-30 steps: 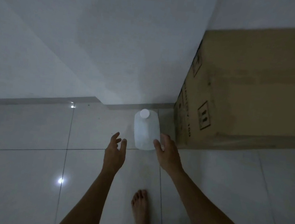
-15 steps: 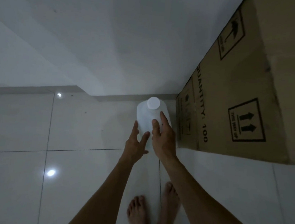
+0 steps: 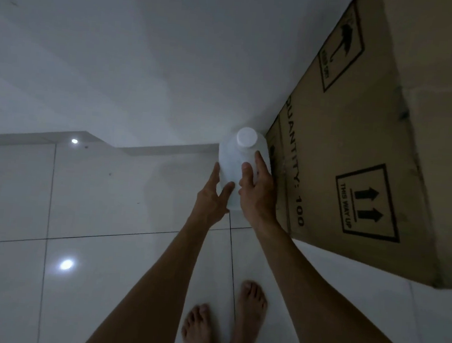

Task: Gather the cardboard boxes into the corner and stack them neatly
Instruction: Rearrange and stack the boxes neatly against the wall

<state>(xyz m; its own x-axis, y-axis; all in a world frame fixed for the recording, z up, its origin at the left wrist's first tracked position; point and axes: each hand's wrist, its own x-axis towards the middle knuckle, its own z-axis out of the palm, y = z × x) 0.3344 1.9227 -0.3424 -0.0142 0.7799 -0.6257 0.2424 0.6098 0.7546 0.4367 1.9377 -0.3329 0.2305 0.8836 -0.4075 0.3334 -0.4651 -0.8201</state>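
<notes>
A large brown cardboard box (image 3: 358, 144) with "QUANTITY: 100" and "THIS WAY UP" marks stands on the floor at the right, against the white wall. A white plastic jug (image 3: 236, 161) with a round white cap stands just left of the box's near corner. My left hand (image 3: 214, 195) grips the jug's left side, thumb across its front. My right hand (image 3: 256, 190) grips its right side, fingers reaching up toward the cap. Whether the jug is lifted off the floor I cannot tell.
Glossy white floor tiles (image 3: 101, 270) spread out to the left and in front. My bare feet (image 3: 222, 327) stand close behind the jug. The white wall (image 3: 120, 52) with a grey skirting strip runs across the back.
Both hands reached forward and closed round the jug, which they were only nearing a second ago. I have stepped closer, so the box looms larger at the right.
</notes>
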